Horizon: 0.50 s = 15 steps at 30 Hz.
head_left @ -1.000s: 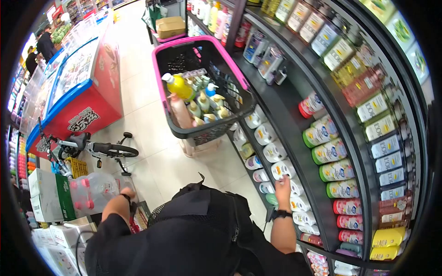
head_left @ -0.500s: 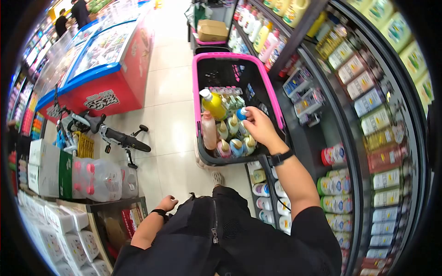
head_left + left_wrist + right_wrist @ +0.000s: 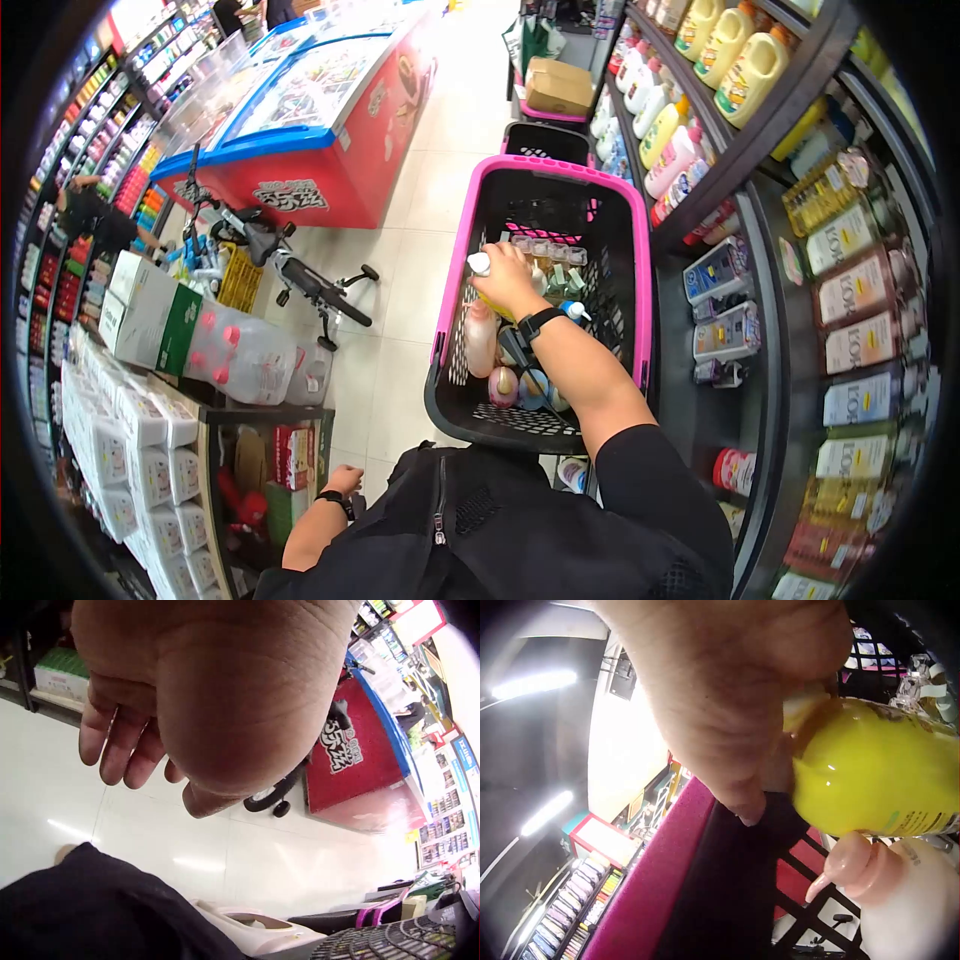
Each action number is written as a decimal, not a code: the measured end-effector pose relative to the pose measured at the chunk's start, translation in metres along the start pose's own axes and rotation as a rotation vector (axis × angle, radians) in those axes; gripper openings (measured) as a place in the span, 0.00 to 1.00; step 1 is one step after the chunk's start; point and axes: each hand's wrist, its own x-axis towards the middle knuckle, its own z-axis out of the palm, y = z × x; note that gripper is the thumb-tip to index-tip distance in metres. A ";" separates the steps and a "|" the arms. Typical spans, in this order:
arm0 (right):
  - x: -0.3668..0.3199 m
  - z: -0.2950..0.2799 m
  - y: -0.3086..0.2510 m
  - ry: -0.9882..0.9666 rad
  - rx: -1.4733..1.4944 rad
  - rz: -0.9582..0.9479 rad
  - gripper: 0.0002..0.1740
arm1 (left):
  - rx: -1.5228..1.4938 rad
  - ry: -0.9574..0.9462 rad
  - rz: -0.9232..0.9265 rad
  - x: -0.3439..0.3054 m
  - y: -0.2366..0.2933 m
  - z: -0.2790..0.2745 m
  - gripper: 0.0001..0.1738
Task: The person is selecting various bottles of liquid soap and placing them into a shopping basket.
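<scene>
Inside the black basket with a pink rim [image 3: 642, 290], my right hand [image 3: 512, 279] is at the neck of a yellow bottle, whose white top [image 3: 479, 263] shows beside the fingers. The right wrist view shows the hand [image 3: 735, 697] curled at the top of this yellow bottle [image 3: 877, 769]. A pale pink pump bottle [image 3: 480, 340] stands against it; its pump [image 3: 847, 862] points toward the basket wall. Smaller bottles and a blue-topped bottle [image 3: 574, 310] are nearer my body. My left hand [image 3: 345, 480] hangs empty at my side, fingers loosely bent [image 3: 217, 697].
Shelves of bottles line the right side, with grey-labelled bottles [image 3: 855, 340] nearest. To the left are a red and blue freezer [image 3: 350, 175], a small bicycle [image 3: 310, 280], wrapped water bottles [image 3: 245, 355] and stacked white packs [image 3: 150, 480]. A cardboard box [image 3: 558, 86] sits beyond the basket.
My right hand has gone from the shelf bottles to the blue-topped bottle in the basket, then across to the yellow bottle. The view has shifted, bringing the basket nearer.
</scene>
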 end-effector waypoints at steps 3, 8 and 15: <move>0.007 0.007 0.006 -0.038 0.019 0.044 0.34 | 0.031 0.055 0.054 -0.039 0.047 0.028 0.23; 0.002 0.005 0.013 -0.040 0.016 -0.035 0.29 | 0.185 0.126 0.199 -0.032 0.062 0.046 0.29; -0.016 -0.012 0.026 0.100 0.156 -0.093 0.25 | 0.255 0.145 0.228 -0.027 0.071 0.041 0.32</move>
